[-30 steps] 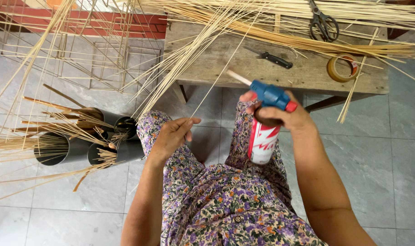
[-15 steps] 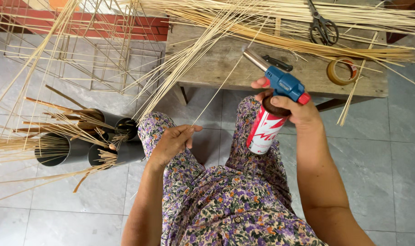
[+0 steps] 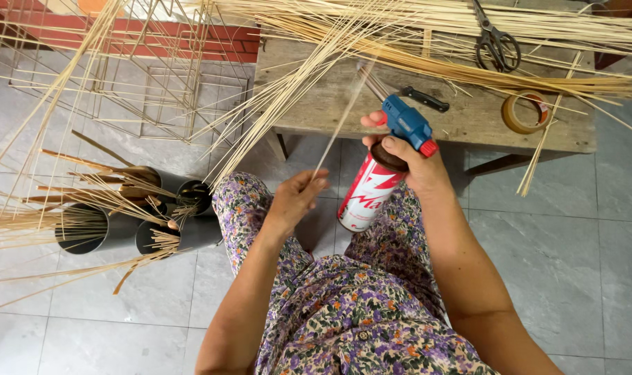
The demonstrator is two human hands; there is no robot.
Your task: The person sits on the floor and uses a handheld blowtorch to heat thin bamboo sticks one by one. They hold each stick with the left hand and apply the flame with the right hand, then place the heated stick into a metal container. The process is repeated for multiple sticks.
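Over the last second the torch [image 3: 407,125] has come up from lap height and tipped forward, so that its metal nozzle now points away from the person toward the tabletop [image 3: 461,118], and the left hand [image 3: 295,198], which lay loose on the knee, has risen and pinched a single thin bamboo strip [image 3: 343,114]. That strip runs up from the fingers and crosses just in front of the nozzle, so torch and strip have been brought together; no flame can be made out. The right hand [image 3: 409,163] is wrapped tight around the top of the red-and-white gas can [image 3: 366,194], with the thumb up against the blue torch head; the can hangs tilted above the lap, between the knees and the tabletop's near edge. The left hand is nearly closed, thumb and fingertips together on the lower end of the strip, the other fingers curled. On the tabletop lie a heap of long bamboo strips [image 3: 468,35], scissors [image 3: 496,42], a roll of tape [image 3: 526,112] and a dark-handled knife [image 3: 425,99], all well apart from both hands. On the floor to the left, dark tubes [image 3: 107,229] lie holding more strips, beside wire frames [image 3: 170,97].
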